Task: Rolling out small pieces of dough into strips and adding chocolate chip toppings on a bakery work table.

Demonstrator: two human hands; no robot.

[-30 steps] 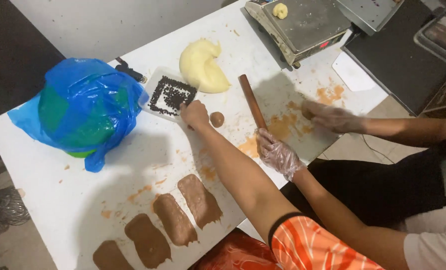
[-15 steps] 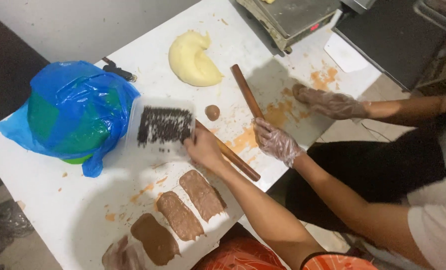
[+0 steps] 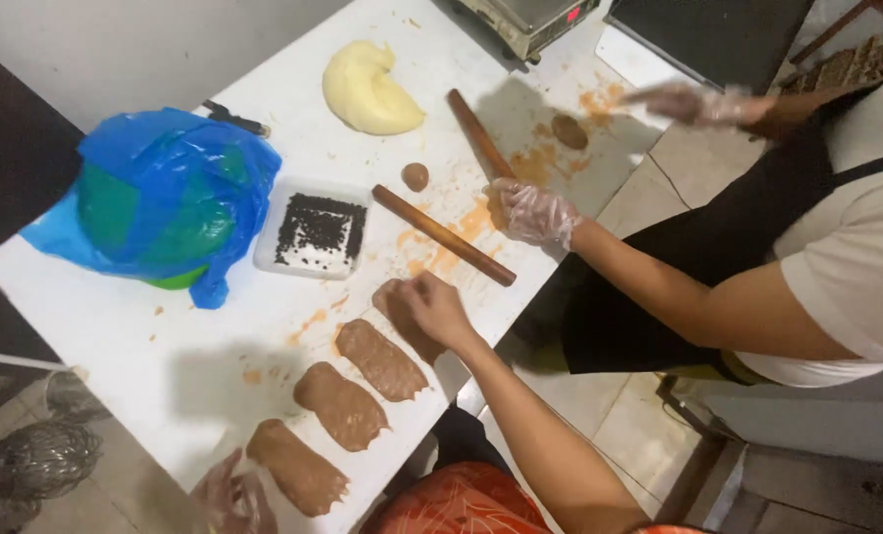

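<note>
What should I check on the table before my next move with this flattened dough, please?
1. Right hand is on the flattened dough piece: ok.
2. Left hand is free: cannot tell, it is blurred at the table edge.
3. Rolling pin lies loose, apart from the right hand: ok.
4. Space around the pin is clear: not ok, the co-worker's gloved hand is close to it.
5. Tray of dark sprinkles sits flat, out of the way: ok.

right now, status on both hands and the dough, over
Right hand pressing the end flat brown dough strip. Left hand low, blurred, beside another strip. Long wooden rolling pin close by.
</note>
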